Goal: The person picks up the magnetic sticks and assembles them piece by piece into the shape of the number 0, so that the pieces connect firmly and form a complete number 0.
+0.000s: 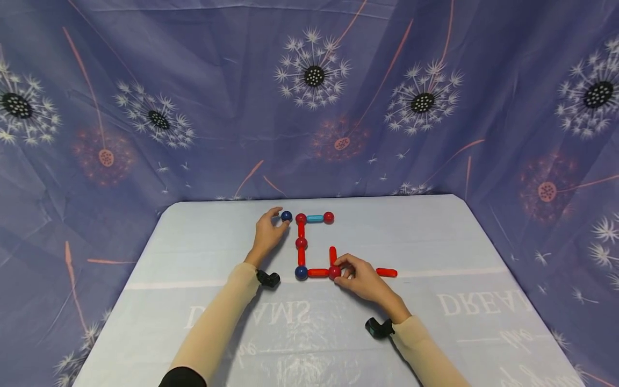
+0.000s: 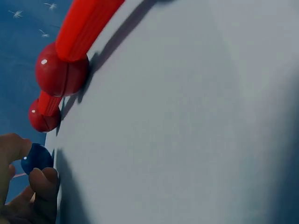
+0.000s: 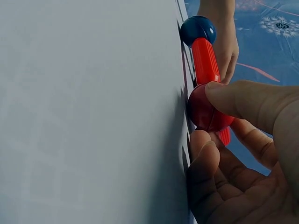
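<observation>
My left hand (image 1: 268, 234) holds a loose blue ball (image 1: 286, 216) between thumb and fingers, just left of a frame of balls and rods. In the left wrist view the same blue ball (image 2: 37, 159) sits between the fingertips. My right hand (image 1: 364, 277) pinches a red ball (image 1: 334, 272) at the frame's lower right corner; the right wrist view shows the thumb on this red ball (image 3: 205, 108). From it one red rod (image 1: 318, 273) runs left to a blue corner ball (image 1: 301, 273), and another red rod (image 1: 332, 255) points away from me.
Red rods link the corner ball to a middle red ball (image 1: 301, 243) and a top red ball (image 1: 301, 219). A light blue rod (image 1: 315, 219) joins that to another red ball (image 1: 329, 217). One loose red rod (image 1: 387, 272) lies right of my right hand on the white table (image 1: 435, 236).
</observation>
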Demonstrator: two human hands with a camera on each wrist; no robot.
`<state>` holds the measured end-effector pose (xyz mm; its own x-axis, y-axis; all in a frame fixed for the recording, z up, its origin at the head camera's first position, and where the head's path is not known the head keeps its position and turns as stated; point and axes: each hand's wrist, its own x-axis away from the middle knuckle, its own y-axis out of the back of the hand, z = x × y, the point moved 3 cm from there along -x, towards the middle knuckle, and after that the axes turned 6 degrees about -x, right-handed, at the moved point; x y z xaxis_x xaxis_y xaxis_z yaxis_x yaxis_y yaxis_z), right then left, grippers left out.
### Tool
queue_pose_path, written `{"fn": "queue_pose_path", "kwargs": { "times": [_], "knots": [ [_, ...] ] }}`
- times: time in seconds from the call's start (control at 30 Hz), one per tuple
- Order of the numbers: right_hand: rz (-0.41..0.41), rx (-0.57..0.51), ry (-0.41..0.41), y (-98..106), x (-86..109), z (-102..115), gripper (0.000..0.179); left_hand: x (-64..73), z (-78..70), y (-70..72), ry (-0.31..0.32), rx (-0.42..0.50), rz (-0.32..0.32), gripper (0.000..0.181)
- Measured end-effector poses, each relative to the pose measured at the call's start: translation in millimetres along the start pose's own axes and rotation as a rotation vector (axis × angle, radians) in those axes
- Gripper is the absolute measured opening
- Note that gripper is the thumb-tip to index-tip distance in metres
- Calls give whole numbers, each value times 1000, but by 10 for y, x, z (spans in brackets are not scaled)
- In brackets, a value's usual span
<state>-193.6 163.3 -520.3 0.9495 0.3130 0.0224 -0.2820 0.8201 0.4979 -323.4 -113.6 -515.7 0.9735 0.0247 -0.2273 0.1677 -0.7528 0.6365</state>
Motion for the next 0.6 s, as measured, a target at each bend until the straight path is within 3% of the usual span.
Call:
{"fn": "queue_pose_path", "kwargs": {
  "times": [0.17,0.37,0.6],
  "knots": [
    [5,4,-5,-4,9,4,33,-18,1,-16,-9,-14,-1,45],
    [2,9,3,-10,17,6,32,-18,-12,-30,38,-22,17,36],
    [12,-3,18,-11,15,6,32,-19,-32,-43,69,-45,30,39]
  ]
}}
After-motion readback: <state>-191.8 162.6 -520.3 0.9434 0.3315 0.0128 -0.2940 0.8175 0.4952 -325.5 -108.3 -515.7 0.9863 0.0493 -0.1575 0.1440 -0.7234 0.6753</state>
